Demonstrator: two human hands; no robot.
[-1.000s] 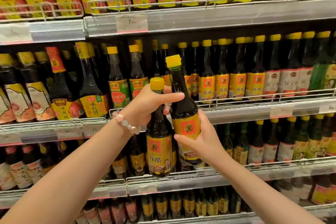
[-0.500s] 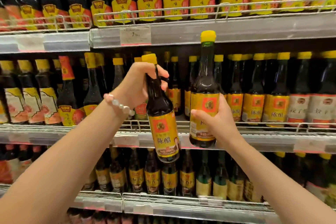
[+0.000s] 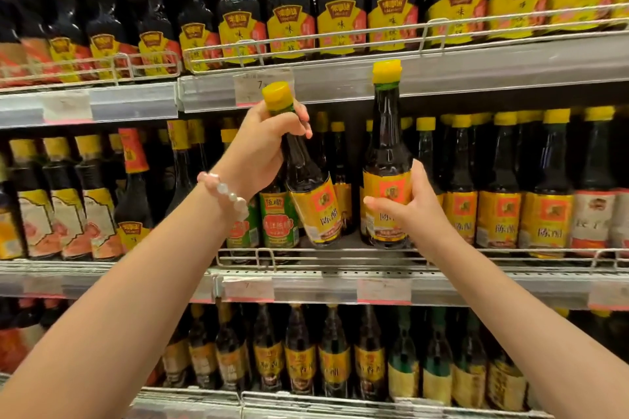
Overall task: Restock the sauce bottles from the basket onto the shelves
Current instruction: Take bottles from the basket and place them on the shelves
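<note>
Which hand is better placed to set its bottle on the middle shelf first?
Probably the right hand: its bottle is upright, base low by the wire rail, beside matching bottles. The left hand grips its bottle by the neck, tilted.

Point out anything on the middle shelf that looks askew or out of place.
Only the dark yellow-capped bottle gripped by its neck in the left hand leans, base tipped right, above the wire shelf rail. The right hand holds its matching dark bottle upright. Nothing spilled or broken shows.
</note>
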